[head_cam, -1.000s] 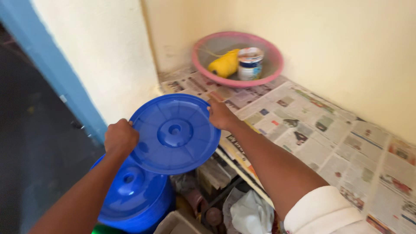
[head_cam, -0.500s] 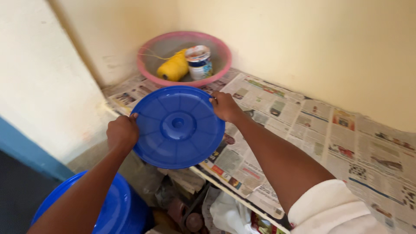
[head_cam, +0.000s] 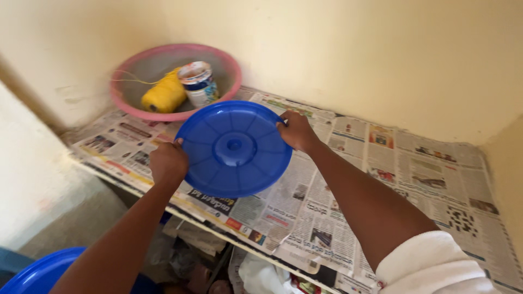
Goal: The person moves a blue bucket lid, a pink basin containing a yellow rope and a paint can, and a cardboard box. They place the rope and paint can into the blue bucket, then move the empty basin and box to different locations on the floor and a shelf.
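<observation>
Your two hands carry a round blue lid (head_cam: pixel 234 149) above the newspaper-covered shelf (head_cam: pixel 381 179). Being circular, the lid has no long axis; its ribbed face with the central raised knob points up toward your head, and the disc sits roughly level, tipped slightly toward you.

Your left hand (head_cam: pixel 169 162) is clenched on the lid's left rim, fingers curled under the edge. Your right hand (head_cam: pixel 297 132) grips the upper right rim, fingers wrapped over the edge. The lid therefore lies between your hands, with its centre to the right of the left hand and down-left of the right hand.

Edges and clearance:
- The far edge of the lid lies close to a pink basin (head_cam: pixel 177 81) that stands in the back left corner against the wall. The basin holds a yellow spool of twine (head_cam: pixel 163 97) and a small printed tub (head_cam: pixel 199 83).
- The near edge of the lid overlaps the front edge of the shelf, where the newspaper sheets hang over.
- To the right of your right hand, the newspaper surface runs open toward the right wall.
- Below the shelf front, clutter and a white bag (head_cam: pixel 261 275) are visible. A blue bin (head_cam: pixel 38 272) shows at the lower left corner, well apart from the lid.
</observation>
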